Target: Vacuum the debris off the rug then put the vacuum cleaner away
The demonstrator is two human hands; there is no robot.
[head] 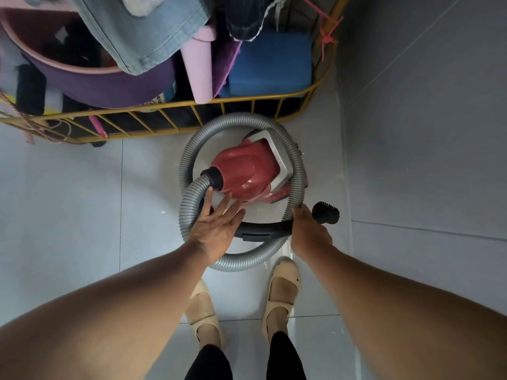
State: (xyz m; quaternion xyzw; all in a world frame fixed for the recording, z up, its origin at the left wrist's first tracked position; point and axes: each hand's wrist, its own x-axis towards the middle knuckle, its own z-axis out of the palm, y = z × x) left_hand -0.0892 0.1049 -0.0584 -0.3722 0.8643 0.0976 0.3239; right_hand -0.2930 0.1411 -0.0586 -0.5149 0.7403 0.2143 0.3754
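A red canister vacuum cleaner (248, 171) stands on the pale tiled floor beside a yellow wire basket. Its grey ribbed hose (189, 157) is coiled in a ring around the body. A black curved wand handle (260, 229) lies across the near side of the coil, ending in a round black brush nozzle (327, 213) at the right. My left hand (219, 223) hovers flat with fingers spread over the hose and the vacuum's near edge. My right hand (308, 231) is closed around the wand just behind the brush. No rug is in view.
The yellow wire basket (175, 106) behind the vacuum holds a purple tub, jeans, a pink roll and a blue block. A grey wall (425, 105) rises close on the right. My feet in beige shoes (279, 292) stand just behind the hose coil.
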